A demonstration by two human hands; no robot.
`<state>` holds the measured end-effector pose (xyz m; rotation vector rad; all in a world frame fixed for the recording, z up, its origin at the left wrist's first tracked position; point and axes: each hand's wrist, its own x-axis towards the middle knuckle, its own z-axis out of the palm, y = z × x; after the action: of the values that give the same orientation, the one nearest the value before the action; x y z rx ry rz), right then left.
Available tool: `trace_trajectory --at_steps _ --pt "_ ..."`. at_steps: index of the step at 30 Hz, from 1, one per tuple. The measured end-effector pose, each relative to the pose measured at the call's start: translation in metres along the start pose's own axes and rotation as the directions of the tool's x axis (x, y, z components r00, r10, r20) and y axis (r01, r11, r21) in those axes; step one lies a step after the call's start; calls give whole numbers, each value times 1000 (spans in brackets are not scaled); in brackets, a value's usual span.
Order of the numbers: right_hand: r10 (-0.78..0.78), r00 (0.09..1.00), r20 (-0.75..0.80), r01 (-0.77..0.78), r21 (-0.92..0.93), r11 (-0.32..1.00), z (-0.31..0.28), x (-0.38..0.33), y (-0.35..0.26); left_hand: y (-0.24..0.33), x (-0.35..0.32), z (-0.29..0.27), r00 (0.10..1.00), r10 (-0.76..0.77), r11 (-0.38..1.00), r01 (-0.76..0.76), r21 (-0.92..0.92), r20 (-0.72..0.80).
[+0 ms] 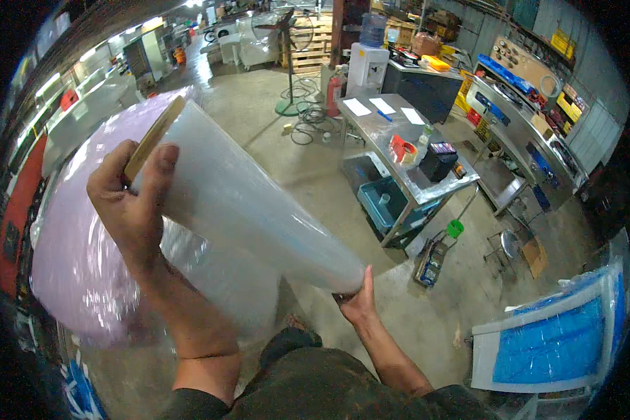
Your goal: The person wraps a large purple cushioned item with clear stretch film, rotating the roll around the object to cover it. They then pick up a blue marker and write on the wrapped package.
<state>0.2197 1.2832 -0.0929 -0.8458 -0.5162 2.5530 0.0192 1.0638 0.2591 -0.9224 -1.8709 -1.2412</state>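
Observation:
A wide roll of clear plastic film [252, 192] slants across in front of me, from upper left to lower right. My left hand [129, 199] is closed on its upper end, by the tan edge of the core [154, 136]. At the lower end, my right hand [360, 301] grips the roll with the thumb up along its side; the other fingers are mostly hidden. A sheet of film hangs from the roll toward a large, shiny bundle in pinkish plastic [84, 231] on my left. What is inside the bundle cannot be made out.
A steel table [371, 126] with papers, tape and a dark box stands ahead right, a blue crate [378, 203] beneath. Beyond are a floor fan [285, 63], loose cables [304, 126] and a water dispenser [367, 66]. A blue, plastic-wrapped panel [553, 336] is at lower right, a stool [511, 245] behind.

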Motion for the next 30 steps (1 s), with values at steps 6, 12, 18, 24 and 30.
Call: trace_trajectory --at_steps 6,12,18,24,30 --pt "61 979 197 -30 -157 987 -35 -61 9 45 -23 -44 993 89 991 -96 90 83" --pt "-23 999 -31 18 -155 988 -15 -82 40 31 -13 -108 963 28 938 -117 326 268" --pt "-62 984 -166 49 -82 995 -10 -100 94 10 -41 -150 950 104 964 -170 207 295" --pt "-179 947 -266 222 141 965 -37 -92 211 -28 -82 -194 830 449 874 -486 32 330" --pt "-318 929 -190 348 150 926 -113 -68 282 -45 -93 -200 735 576 814 -474 -336 357"
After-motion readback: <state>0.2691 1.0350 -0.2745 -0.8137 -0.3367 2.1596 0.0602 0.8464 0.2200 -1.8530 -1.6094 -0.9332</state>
